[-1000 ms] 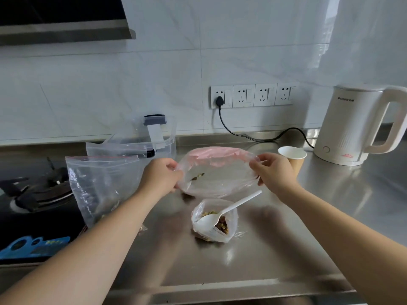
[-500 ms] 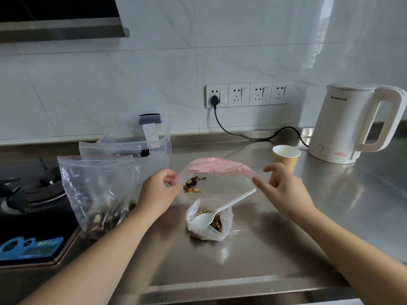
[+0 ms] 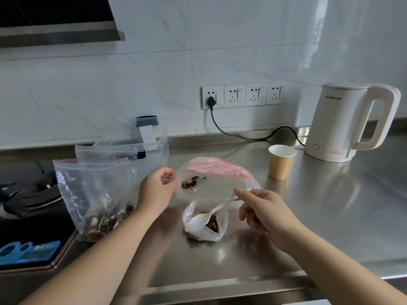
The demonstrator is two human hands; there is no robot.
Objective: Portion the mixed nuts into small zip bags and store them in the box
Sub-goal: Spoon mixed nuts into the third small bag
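My left hand (image 3: 156,190) pinches the left edge of a small clear zip bag (image 3: 217,182) with a pink top strip, held open over the steel counter (image 3: 308,216); a few nuts lie in its left corner. My right hand (image 3: 264,211) pinches the handle end of a white plastic spoon (image 3: 207,215). The spoon's bowl sits in a small plastic bag of mixed nuts (image 3: 203,223) standing on the counter. A large zip bag (image 3: 92,194) with nuts at its bottom stands at the left. Behind it is the clear plastic box (image 3: 143,144).
A paper cup (image 3: 280,161) stands behind the bags to the right. A white electric kettle (image 3: 350,122) sits at the back right, its black cord running to the wall sockets (image 3: 242,95). A gas hob (image 3: 26,194) fills the left side. The counter's front edge is close below.
My right hand let go of the zip bag's right edge, came down and took the spoon handle. The left hand keeps its hold on the bag.
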